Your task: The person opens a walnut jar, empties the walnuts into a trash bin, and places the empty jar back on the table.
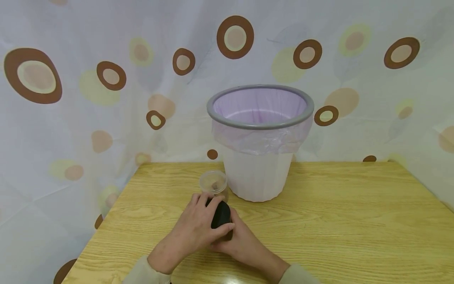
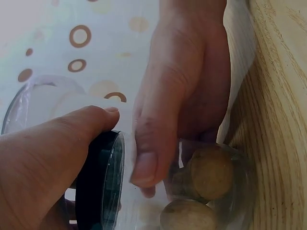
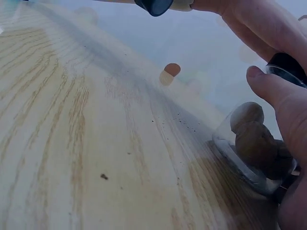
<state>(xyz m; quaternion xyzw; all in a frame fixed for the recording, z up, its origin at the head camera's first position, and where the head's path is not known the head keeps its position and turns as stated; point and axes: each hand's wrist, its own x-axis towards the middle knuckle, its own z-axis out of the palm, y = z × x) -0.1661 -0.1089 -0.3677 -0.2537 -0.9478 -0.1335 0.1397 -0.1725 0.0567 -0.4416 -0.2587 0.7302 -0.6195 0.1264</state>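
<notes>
A clear jar (image 3: pixel 223 139) with a black lid (image 1: pixel 221 215) and several brown round pieces (image 2: pixel 211 172) inside is held between both hands, tilted, low over the wooden table. My left hand (image 1: pixel 196 225) grips the lid from above, its thumb along the near side, as the left wrist view also shows the lid (image 2: pixel 98 179) under that thumb. My right hand (image 1: pixel 244 242) holds the jar's clear body, and its thumb lies on the wall close to the lid in the left wrist view. Whether the lid is loose cannot be told.
Just beyond the hands stands a clear round container (image 1: pixel 213 182) with something small and brown in it. Behind it is a white bin (image 1: pixel 257 173) with a grey rim and a pale purple liner. A patterned curtain (image 1: pixel 142 83) hangs behind the wooden table (image 1: pixel 340 221).
</notes>
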